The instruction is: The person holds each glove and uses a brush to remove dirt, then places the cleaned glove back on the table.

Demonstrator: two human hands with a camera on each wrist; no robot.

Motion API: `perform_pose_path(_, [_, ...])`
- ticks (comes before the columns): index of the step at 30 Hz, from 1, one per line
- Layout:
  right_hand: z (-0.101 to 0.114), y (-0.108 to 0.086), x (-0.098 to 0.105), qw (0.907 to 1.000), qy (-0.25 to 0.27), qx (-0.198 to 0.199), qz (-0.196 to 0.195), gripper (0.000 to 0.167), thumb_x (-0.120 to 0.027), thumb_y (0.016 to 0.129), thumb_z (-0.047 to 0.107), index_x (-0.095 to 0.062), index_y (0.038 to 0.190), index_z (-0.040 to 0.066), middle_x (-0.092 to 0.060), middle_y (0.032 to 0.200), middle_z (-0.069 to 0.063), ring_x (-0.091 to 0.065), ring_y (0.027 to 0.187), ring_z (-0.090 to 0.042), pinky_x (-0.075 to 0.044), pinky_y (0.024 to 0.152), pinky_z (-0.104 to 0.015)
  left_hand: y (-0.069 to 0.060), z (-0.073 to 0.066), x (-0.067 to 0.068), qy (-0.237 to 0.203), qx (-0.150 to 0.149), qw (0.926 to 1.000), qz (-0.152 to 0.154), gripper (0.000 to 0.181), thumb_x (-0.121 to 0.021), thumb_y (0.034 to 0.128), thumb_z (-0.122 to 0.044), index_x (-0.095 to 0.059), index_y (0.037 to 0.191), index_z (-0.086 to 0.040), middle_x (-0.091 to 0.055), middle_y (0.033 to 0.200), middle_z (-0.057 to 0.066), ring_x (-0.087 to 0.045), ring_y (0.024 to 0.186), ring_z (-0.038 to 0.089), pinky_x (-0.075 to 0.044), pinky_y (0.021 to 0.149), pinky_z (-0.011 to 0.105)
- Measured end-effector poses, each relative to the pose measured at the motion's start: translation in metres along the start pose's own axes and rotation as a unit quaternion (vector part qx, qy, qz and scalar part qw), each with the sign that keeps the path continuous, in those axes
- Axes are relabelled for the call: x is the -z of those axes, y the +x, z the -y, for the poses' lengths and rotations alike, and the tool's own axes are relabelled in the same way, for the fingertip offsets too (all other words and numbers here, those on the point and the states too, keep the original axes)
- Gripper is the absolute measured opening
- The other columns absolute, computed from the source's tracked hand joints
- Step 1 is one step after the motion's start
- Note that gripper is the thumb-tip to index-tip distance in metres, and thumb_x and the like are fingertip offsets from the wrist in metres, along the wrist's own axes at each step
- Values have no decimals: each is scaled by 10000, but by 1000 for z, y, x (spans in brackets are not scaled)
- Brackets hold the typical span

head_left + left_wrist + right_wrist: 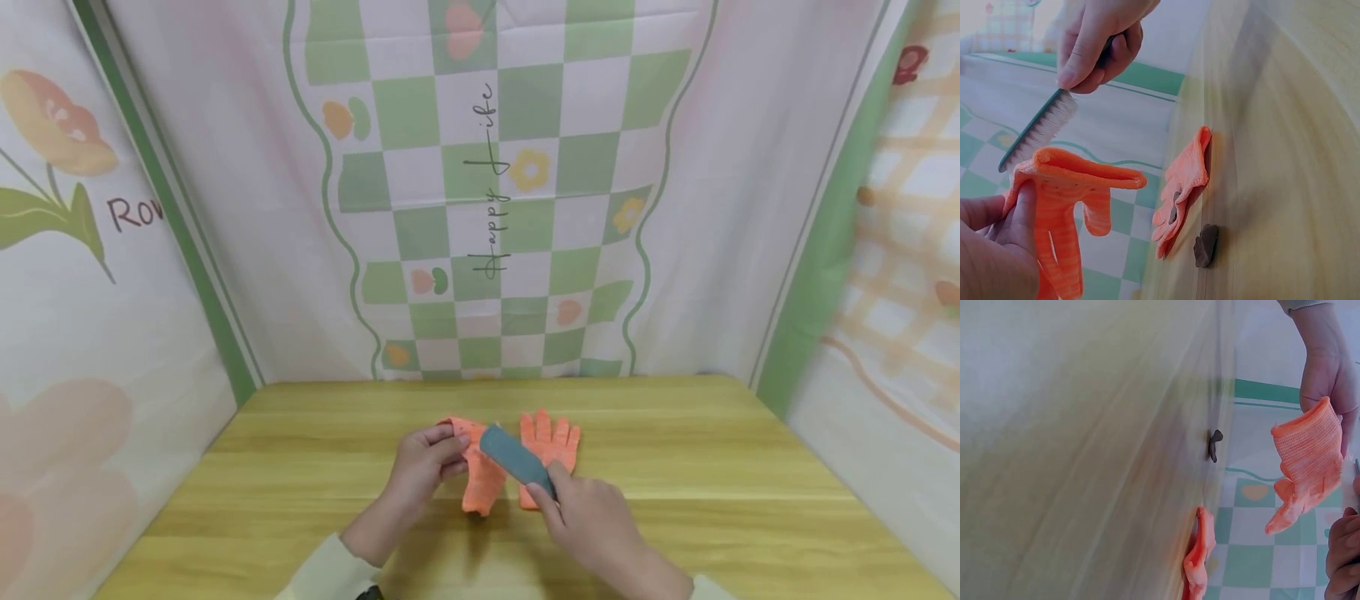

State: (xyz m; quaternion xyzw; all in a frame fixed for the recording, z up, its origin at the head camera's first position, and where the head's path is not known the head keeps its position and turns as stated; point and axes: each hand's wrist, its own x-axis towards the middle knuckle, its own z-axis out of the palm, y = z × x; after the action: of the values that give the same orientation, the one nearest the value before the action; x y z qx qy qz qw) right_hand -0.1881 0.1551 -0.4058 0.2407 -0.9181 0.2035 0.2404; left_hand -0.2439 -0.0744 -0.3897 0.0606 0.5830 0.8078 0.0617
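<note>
- Grasping the brush by its handle end, the right grip sits close to the person, fingers curled round it. The brush has a stiff-looking back and pale bristles; it is probably light, and the handle is the natural hold, since the bristles would bend under fingers.
- The left grip pinches the orange glove at the cuff, beside its gaping opening. This glove is held up off the tabletop, between the two hands, with the brush head just beside it; whether the bristles touch the knit cannot be told.
- The orange glove looks like thin, stretchy knit: light, limp and hard to break. It would likely sag or swing under a push, so a pinch on the thicker cuff gives the best control, while a hold on one finger might let the rest fold. The fabric does not look slippery.
- A dark lump lies on the tabletop, apart from both gloves; its firmness cannot be judged.
- Farther off, the flat glove lies on the tabletop, fingers spread away from the person. It looks equally soft, and its cuff edge should lift most easily.
- Behind everything hangs a checked curtain.
</note>
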Motion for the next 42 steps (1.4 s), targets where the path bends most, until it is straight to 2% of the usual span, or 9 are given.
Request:
perform_pose_path(4, [0, -1, -1, 10000, -58, 29, -40, 301, -627, 962, 270, -431, 754, 177, -275, 530, 132, -239, 417, 23, -237, 370, -163, 0, 0, 0, 8, 4, 10000, -62, 253, -622, 909, 28, -591, 1112, 177, -676, 804, 63, -658, 690, 97, -575, 655, 220])
perform_pose_path(15, [-6, -6, -5, 9995, -234, 187, -73, 289, -646, 950, 256, -437, 772, 163, -283, 543, 130, -246, 419, 17, -235, 365, -160, 1, -3, 1, 67, -95, 9998, -142, 296, -629, 910, 19, -574, 1147, 187, -683, 826, 64, -657, 695, 94, -568, 654, 204])
perform_pose_path(19, [-10, -7, -6, 9982, -523, -46, 300, 256, -642, 949, 278, -490, 795, 142, -360, 551, 103, -301, 436, -22, -277, 379, -188, 2, -3, 2, -3, -105, 9998, -190, 260, -625, 905, 31, -583, 1111, 183, -678, 821, 62, -661, 693, 103, -572, 661, 215])
perform_pose_path(23, [-14, -9, -5, 9904, -903, -545, 894, 265, -620, 960, 320, -539, 803, 122, -401, 548, 76, -344, 444, -59, -311, 390, -219, 4, -6, 3, -180, -156, 9994, -248, 276, -606, 901, 65, -554, 1132, 207, -674, 815, 68, -666, 703, 115, -576, 672, 225])
perform_pose_path(25, [-16, -8, -2, 9880, -988, -726, 934, 277, -619, 960, 324, -547, 798, 111, -384, 536, 72, -347, 435, -68, -312, 385, -224, 4, -7, 4, -212, -165, 9993, -278, 288, -602, 902, 68, -543, 1143, 213, -670, 811, 66, -661, 701, 112, -576, 672, 224])
perform_pose_path(30, [-17, -5, 3, 9924, -722, -876, 474, 291, -612, 966, 314, -515, 766, 126, -360, 527, 82, -330, 419, -59, -294, 377, -212, 3, -5, 8, -150, -96, 9995, -277, 311, -614, 905, 48, -539, 1159, 210, -672, 814, 64, -660, 706, 113, -576, 679, 229])
perform_pose_path(33, [-16, -4, 5, 9952, -524, -803, 212, 301, -607, 969, 303, -471, 747, 153, -330, 514, 103, -299, 407, -32, -271, 370, -197, 1, -3, 9, -100, -70, 9997, -233, 337, -615, 911, 36, -533, 1188, 208, -678, 833, 69, -666, 724, 118, -579, 694, 240])
perform_pose_path(38, [-15, 0, 4, 9972, -372, -573, -299, 244, -620, 961, 281, -495, 800, 147, -295, 500, 131, -271, 399, -6, -250, 360, -190, 1, 0, 9, -121, -125, 9998, -84, 369, -609, 923, 23, -519, 1233, 200, -689, 892, 83, -678, 772, 125, -580, 734, 263])
perform_pose_path(42, [-16, 2, 2, 9967, -412, -509, -476, 258, -627, 957, 285, -490, 787, 146, -292, 503, 126, -273, 404, -16, -248, 363, -198, 1, 3, 8, -183, -166, 9997, -45, 365, -602, 924, 33, -518, 1237, 202, -693, 897, 80, -682, 773, 119, -579, 731, 259])
